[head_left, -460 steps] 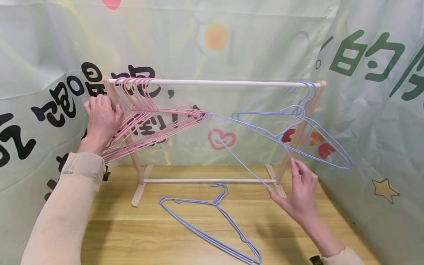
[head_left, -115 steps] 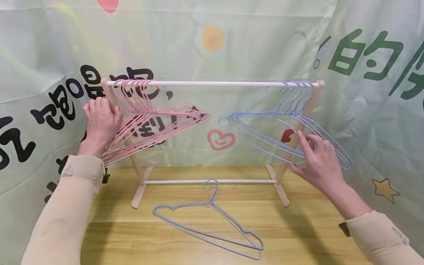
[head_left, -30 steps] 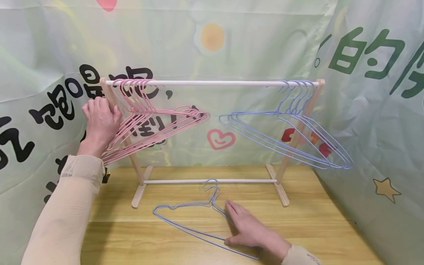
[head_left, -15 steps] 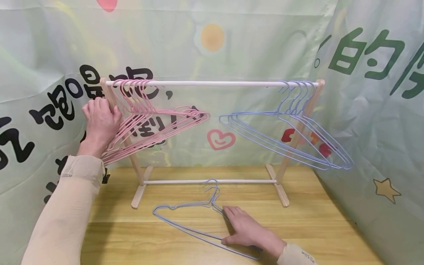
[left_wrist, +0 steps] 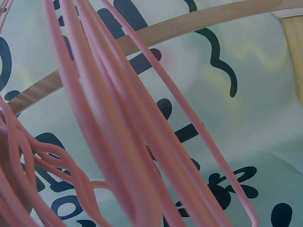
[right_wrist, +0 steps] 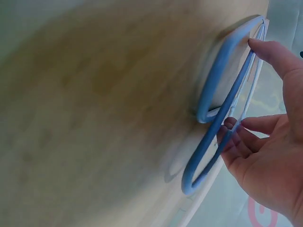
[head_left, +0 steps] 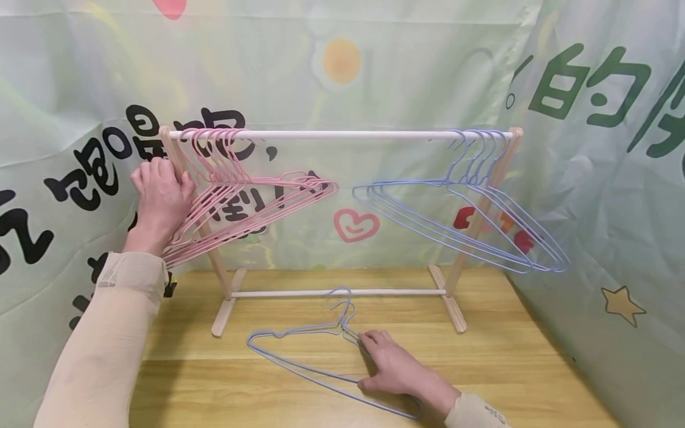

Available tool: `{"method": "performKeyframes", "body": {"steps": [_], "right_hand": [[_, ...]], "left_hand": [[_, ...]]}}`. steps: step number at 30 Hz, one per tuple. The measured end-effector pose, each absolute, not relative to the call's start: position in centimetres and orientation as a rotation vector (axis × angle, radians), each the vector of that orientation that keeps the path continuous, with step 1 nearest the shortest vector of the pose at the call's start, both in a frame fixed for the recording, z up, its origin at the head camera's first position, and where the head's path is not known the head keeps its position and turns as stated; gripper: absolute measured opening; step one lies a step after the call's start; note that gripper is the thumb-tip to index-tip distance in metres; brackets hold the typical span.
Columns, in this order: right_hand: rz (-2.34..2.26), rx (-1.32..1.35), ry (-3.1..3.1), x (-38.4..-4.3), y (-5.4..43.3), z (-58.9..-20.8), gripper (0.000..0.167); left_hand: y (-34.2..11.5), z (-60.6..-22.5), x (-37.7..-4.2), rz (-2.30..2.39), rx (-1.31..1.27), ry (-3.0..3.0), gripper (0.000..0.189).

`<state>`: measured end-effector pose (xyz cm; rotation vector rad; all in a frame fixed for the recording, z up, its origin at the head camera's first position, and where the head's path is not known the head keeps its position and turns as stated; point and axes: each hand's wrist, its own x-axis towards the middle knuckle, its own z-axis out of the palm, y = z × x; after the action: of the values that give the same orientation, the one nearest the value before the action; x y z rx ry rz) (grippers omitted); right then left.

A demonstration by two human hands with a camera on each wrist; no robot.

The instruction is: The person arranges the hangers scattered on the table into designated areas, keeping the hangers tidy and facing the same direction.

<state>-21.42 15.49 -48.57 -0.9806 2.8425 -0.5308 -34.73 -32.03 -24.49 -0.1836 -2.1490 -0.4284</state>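
My left hand grips the left wooden post of the clothes rack, beside several pink wire hangers hung there; these fill the left wrist view. Several blue wire hangers hang from the bar's right end. On the table in front lie two more blue hangers, overlapping, their hooks toward the rack. My right hand spans their right end, thumb on the long lower bar, fingers at the sloping shoulder. In the right wrist view the thumb and fingers hold the upper blue hanger, with the other hanger beside it.
The rack stands on wooden feet with a white lower rod between them. A wooden tabletop lies under it. Printed cloth hangs behind and at both sides.
My right hand let go of a blue hanger on the bar and came down to those on the table. More blue hangers hang on the bar than earlier. The left hand stays put.
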Motion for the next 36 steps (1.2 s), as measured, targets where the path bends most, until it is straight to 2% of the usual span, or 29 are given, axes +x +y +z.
{"method": "performKeyframes", "body": {"steps": [15,36], "right_hand": [[-0.62,-1.025,2.938,-21.24,15.28,-48.62,0.106],[-0.721,-1.122,3.071,-20.52,15.49,-48.07,0.105]], "left_hand": [[-32.12,-24.5,-34.72,-0.444,-0.172,-2.166,0.023],[-31.96,-24.26,-34.64,-0.453,-0.16,-2.183,0.022]]}}
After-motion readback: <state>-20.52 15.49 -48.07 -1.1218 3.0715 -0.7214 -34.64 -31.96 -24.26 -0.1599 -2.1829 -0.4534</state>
